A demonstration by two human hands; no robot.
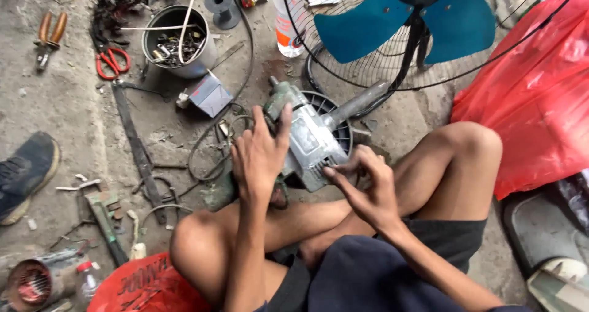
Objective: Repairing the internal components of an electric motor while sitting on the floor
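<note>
A worn grey-green power drill (305, 141) lies tilted in front of my crossed legs, its chuck pointing up and left. My left hand (260, 157) grips its body from the left, fingers spread over the casing. My right hand (363, 186) touches the vented rear end of the drill with its fingertips. A grey side handle (359, 105) sticks out to the upper right, and a black ribbed cover (339, 126) lies under it.
A standing fan with blue blades (405, 23) is just behind. A metal tin of scrap parts (178, 42), red scissors (112, 62), pliers (48, 37), a wrench (105, 217) and cables litter the concrete floor at left. A red plastic sheet (534, 85) is at right; a shoe (24, 171) at far left.
</note>
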